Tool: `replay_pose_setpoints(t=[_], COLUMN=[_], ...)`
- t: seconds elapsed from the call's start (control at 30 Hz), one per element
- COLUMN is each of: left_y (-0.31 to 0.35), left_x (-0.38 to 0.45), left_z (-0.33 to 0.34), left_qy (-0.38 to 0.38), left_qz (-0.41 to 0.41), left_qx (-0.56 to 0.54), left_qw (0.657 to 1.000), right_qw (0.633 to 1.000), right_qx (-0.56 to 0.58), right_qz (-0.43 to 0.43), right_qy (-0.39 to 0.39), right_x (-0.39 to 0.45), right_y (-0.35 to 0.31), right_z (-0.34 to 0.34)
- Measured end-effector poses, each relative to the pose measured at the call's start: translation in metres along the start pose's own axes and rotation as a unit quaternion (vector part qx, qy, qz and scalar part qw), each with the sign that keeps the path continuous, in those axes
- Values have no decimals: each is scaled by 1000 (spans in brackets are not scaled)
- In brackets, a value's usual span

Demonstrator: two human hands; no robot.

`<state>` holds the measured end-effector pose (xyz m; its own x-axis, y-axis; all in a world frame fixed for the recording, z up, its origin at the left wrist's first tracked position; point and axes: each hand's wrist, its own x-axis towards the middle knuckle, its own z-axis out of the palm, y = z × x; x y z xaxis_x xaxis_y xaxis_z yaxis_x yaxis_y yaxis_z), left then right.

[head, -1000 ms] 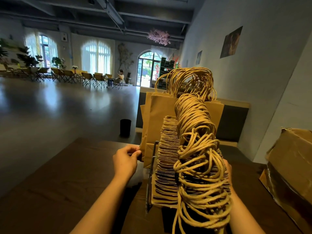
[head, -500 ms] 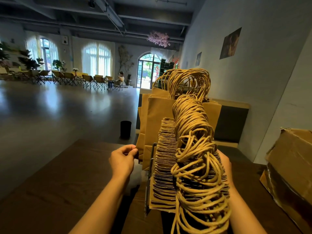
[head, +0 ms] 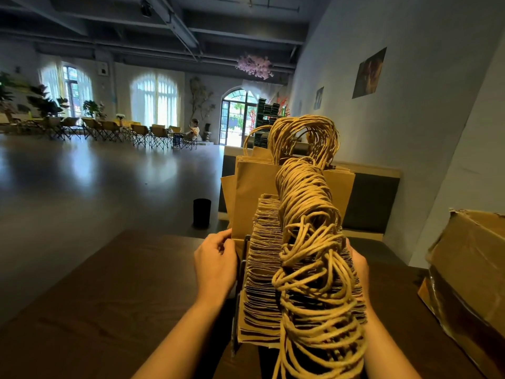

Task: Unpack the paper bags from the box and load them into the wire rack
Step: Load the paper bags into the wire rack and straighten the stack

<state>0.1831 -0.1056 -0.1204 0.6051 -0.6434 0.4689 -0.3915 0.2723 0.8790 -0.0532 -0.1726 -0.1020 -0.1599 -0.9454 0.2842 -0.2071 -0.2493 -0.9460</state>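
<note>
A long row of flat brown paper bags [head: 262, 274] with twisted cord handles [head: 314, 283] stands upright in a black wire rack [head: 244, 258] on the dark table [head: 109, 296]. Taller bags [head: 254, 192] stand at the far end. My left hand [head: 214, 265] lies against the left side of the stack, its fingertips on the lower edge of a tall bag. My right hand [head: 360, 265] is at the right side of the row, mostly hidden behind bags and handles. The cardboard box [head: 470, 269] sits at the right.
A black cylindrical bin [head: 202, 212] stands on the floor beyond the table. A low counter [head: 371, 198] runs along the right wall behind the rack. Folding chairs and a seated person are far across the hall.
My left hand has moved in from the far bags' edge and now lies flatter against the stack's left side. My right hand has come further up the right side. The bags sit straighter.
</note>
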Motion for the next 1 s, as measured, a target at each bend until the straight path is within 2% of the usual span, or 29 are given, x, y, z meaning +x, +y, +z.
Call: replay_pose_setpoints(t=[0.1, 0.23, 0.3, 0.4, 0.5, 0.7, 0.87, 1.0], left_y=[-4, -9, -5, -2, -1, -4, -14, -29], left_x=[0, 2, 4, 4, 1, 4, 12, 13], left_z=[1, -3, -3, 2, 6, 4, -1, -5], left_qy=[-31, -69, -61, -39, -49, -53, -50, -57], left_qz=[-8, -27, -12, 22, 25, 18, -22, -40], left_qx=[9, 11, 14, 19, 10, 9, 11, 46], left_qw=[999, 997, 998, 999, 998, 998, 998, 997], right_qw=[1000, 998, 997, 1000, 999, 994, 997, 990], right_qx=[17, -47, -62, -9, 1, 58, -1, -121], right_qz=[7, 6, -6, 7, 2, 68, 41, 9], right_qy=[-25, -47, -41, -29, -36, -57, -63, -72], right_x=[5, 12, 11, 7, 3, 1, 11, 22], right_y=[-6, -5, -8, -11, -11, -12, 2, 24], right_z=[-7, 0, 2, 1, -1, -1, -9, -15])
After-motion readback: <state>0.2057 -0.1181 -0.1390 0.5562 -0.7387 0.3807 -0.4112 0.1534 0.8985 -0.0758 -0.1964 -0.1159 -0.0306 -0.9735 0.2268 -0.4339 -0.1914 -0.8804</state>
